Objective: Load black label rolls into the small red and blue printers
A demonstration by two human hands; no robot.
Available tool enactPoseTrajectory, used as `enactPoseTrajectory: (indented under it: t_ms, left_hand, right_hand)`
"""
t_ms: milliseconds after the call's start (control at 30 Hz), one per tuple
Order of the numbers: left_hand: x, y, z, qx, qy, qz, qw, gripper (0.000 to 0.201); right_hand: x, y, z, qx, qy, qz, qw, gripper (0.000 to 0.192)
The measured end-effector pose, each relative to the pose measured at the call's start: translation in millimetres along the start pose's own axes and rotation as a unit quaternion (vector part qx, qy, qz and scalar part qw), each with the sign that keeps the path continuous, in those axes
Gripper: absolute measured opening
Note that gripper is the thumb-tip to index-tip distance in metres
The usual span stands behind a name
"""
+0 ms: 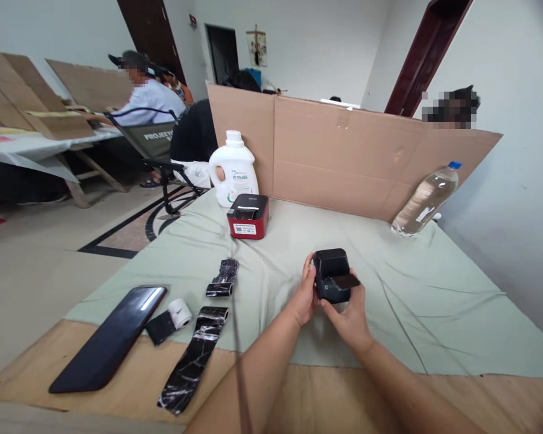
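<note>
Both our hands are clasping a small black boxy plastic printer just above the pale green cloth: our left hand is gripping its left side, and our right hand is cupping it from below with fingers closed on its front.

From the head camera, we are seeing open cloth to the right of the printer, running toward the table's right edge, and a bare wooden strip along the near edge. Left of us are lying a long glossy black panel, a white paper roll, and two black marbled strips. Farther back are standing a red-and-black label printer and a white plastic jug, with a clear water bottle leaning on the brown cardboard partition. Beyond, a seated person is working at another table.
</note>
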State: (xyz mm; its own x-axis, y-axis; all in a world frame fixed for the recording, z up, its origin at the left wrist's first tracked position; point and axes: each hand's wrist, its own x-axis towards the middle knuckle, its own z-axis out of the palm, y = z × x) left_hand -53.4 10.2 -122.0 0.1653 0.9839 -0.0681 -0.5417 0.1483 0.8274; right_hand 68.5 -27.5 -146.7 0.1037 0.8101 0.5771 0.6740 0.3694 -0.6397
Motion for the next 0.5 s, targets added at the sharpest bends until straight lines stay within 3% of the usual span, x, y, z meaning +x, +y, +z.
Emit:
enactPoseTrajectory:
  t_ms: [133,267,367,500]
  left_hand:
    - [2.8,4.9,-6.0,-0.064,-0.001,-0.031,0.997,0.089]
    - [2.2,6.9,-6.3,-0.045,-0.002,-0.050,0.998,0.100]
    - [2.3,2.7,-5.2,-0.027,-0.047,-0.058,0.997,0.105]
    - [3.3,-5.8,-6.9,0.011,-0.090,-0.067,0.994,0.104]
  right_hand:
    - [-4.1,5.1,-7.9,0.119,-0.048,-0.005,0.992,0.062]
    - [-0.3,20.2,-15.5,0.278,-0.032,0.147,0.949,0.040]
    - [3.3,25.1,-17.0,0.324,-0.015,0.215,0.921,0.050]
    - [5.6,21.7,-17.1,0.296,-0.068,0.187,0.934,0.087]
